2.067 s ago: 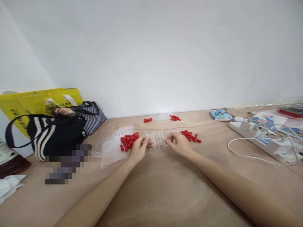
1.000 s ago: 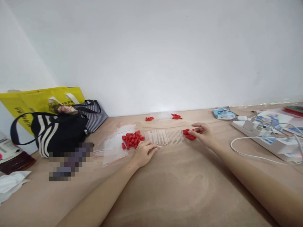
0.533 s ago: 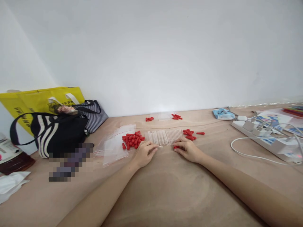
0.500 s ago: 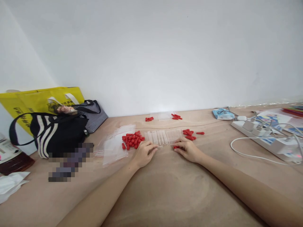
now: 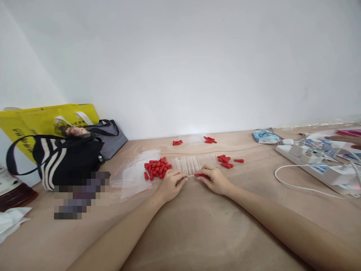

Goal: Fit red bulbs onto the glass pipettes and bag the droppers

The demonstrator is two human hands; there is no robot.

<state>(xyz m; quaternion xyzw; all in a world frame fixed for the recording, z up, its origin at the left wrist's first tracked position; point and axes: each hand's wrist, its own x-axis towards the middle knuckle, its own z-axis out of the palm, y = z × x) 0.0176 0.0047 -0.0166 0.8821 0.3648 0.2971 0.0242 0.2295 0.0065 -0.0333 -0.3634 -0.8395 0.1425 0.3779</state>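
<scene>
I judge the step in hand to be the mating of two small parts: the left hand (image 5: 172, 184) pinches a slim clear tube (image 5: 191, 175) low above the table (image 5: 183, 233), and the right hand (image 5: 216, 180) grips a red rubber bulb (image 5: 201, 175) between thumb and fingertips, its end turned toward the tube. Both grips look narrow, thumb against fingers. The two parts sit end to end in the middle of my view, just in front of the row of clear tubes (image 5: 191, 164); at this range I cannot tell whether the tube's tip is inside the bulb or only at its mouth. The next move calls, I think, for keeping both on one line and pressing gently, since a thin tube may slip or bend if pushed askew. The heap of red bulbs (image 5: 156, 168) lies to the left of the row, beside the flat plastic bags (image 5: 137, 178), and a smaller cluster of bulbs (image 5: 225, 162) lies to the right with a single loose bulb (image 5: 238, 160) just apart. Against half a second ago, the right hand has come left and closed the gap to the tube, while the left has hardly shifted. A blurred shape, apparently another person's hand (image 5: 342, 140), has also appeared at my right edge.
</scene>
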